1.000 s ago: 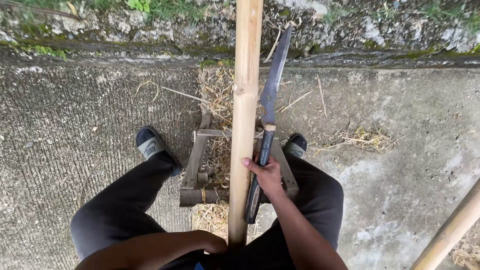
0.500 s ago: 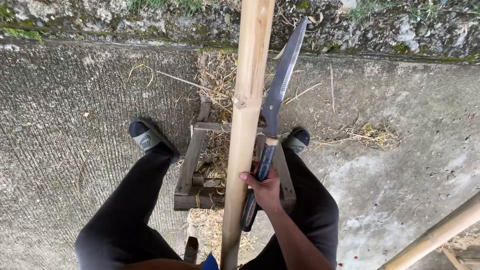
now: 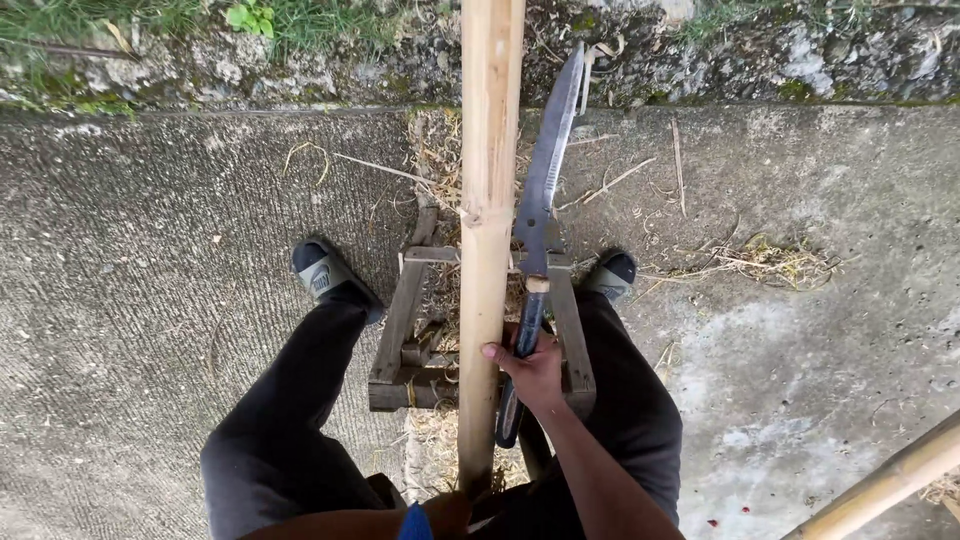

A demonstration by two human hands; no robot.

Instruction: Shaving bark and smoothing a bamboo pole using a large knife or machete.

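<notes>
A long-bladed knife is gripped at its handle by the closed fingers of the right hand, edge laid beside the upright bamboo pole, which is steadied over a wooden stool; the left hand's grip cannot be told.

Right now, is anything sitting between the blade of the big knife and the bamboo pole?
Nothing visible. The right hand grips the dark handle of the long knife, whose blade runs alongside the bamboo pole on its right, with only a narrow open gap between them. The wooden frame lies on the concrete below, not in that gap.
</notes>
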